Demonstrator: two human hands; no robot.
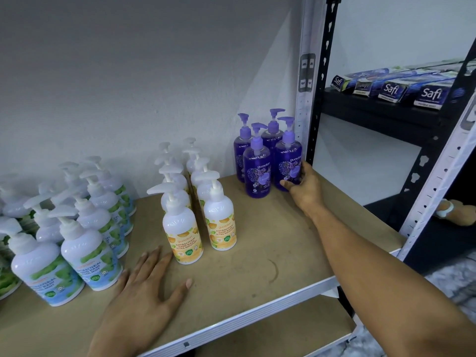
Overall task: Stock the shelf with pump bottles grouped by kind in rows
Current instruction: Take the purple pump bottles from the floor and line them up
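My right hand [302, 186] grips, apparently, 1 purple bottle [288, 161] to square its row of 4, while my left hand [144, 289] rests flat and empty, steadying me on the shelf [257, 266].

The left edge cuts off the outermost green-labelled hand wash bottles [5, 276], and those at the back blur together. In the yellow-labelled hand wash rows [195, 202], only the two front labels read; the rest hide behind them. The right hand [302, 186] covers the lower right of the front purple pump bottle [288, 161]. The small print on the Safi boxes [412, 91] is illegible.
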